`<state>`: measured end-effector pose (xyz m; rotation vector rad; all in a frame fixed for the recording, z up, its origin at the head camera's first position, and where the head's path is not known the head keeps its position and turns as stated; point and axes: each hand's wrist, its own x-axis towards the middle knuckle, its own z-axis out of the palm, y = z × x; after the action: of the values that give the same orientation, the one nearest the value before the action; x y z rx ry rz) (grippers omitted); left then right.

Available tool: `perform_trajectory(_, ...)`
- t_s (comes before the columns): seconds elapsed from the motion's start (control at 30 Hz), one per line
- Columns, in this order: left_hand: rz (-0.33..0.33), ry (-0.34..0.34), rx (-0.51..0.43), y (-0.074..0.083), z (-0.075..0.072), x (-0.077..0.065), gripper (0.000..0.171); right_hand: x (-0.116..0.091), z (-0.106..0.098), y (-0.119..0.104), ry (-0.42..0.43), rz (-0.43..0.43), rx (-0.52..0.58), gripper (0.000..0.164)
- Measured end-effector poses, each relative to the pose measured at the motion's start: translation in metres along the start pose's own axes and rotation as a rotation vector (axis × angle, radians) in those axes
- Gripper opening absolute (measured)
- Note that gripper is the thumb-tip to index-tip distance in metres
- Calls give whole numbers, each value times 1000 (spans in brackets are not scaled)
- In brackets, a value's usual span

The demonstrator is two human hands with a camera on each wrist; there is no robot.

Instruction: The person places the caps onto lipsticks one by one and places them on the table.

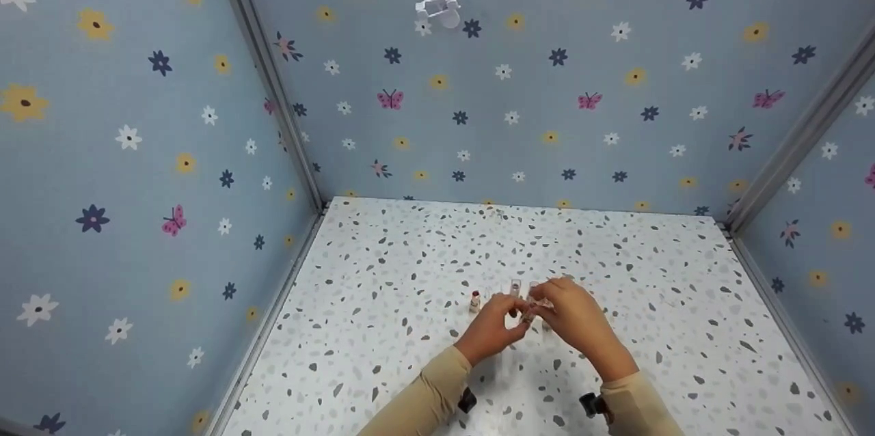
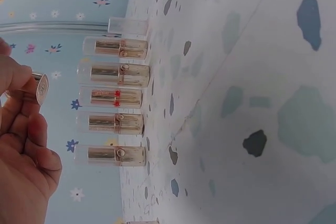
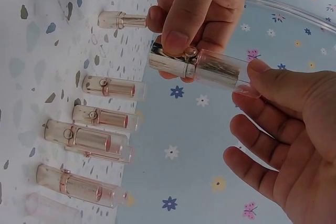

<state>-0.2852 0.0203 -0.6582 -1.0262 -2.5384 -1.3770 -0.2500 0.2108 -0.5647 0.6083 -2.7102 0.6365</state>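
Observation:
Both hands meet over one lipstick point(image 3: 170, 62) with a shiny base, which lies tilted between them. My left hand point(image 1: 492, 328) pinches its base between thumb and fingers; in the left wrist view the round end of this lipstick point(image 2: 42, 88) faces the camera. A clear cap point(image 3: 218, 69) covers its other part, and my right hand point(image 1: 573, 313) pinches that cap's far end between thumb and forefinger. The right hand's other fingers are loosely bent. Just left of the hands stands an uncapped lipstick point(image 1: 475, 301) with a red tip.
Several capped lipsticks point(image 2: 116, 97) stand upright beyond the hands. A lone clear cap point(image 2: 127, 26) stands at the end of their group. The speckled white tabletop point(image 1: 383, 258) is bordered by flowered blue walls point(image 1: 478, 80). A white fixture point(image 1: 439, 5) hangs at the back.

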Motion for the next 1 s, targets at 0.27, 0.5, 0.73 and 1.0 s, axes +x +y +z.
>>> perform_trajectory(0.27, 61, 55, 31, -2, 7, 2, 19, -2, 10, 5, -13, 58, 46, 19)
perform_trajectory(0.5, 53, 53, 46, -7, 17, 2, 24, -8, 12, 12, -57, 107, 69, 18)
perform_trajectory(0.73, -88, 51, 29, -12, 25, 4, 18, -19, -1, 25, 51, 116, 84, 27)
perform_trajectory(1.0, -248, 63, -4, -19, 35, 11, 13, -33, -12, 43, 136, 137, 50, 20)
